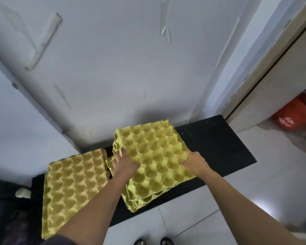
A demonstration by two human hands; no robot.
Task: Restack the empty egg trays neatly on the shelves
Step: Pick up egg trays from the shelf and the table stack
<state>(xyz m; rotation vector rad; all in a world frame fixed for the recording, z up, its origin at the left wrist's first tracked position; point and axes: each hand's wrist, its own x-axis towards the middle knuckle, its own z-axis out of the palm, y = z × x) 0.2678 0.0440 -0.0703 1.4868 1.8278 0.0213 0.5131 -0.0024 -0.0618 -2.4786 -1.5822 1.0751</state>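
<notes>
Two hands on a yellow egg-tray stack on a black shelf.

The right stack lies on the black shelf, between the two hands, cups up. The left hand lies on the top tray's left edge, fingers reaching forward onto the torn rim; whether it pinches the edge cannot be told. The right hand grips the right edge, thumb on top and fingers hidden behind the rim. The stack is turned so its corners point away to the upper right and back toward the person; its trays sit slightly out of line at the near corner. A second stack lies just beside it on the left, partly under the left forearm, its long axis running toward the person.
</notes>
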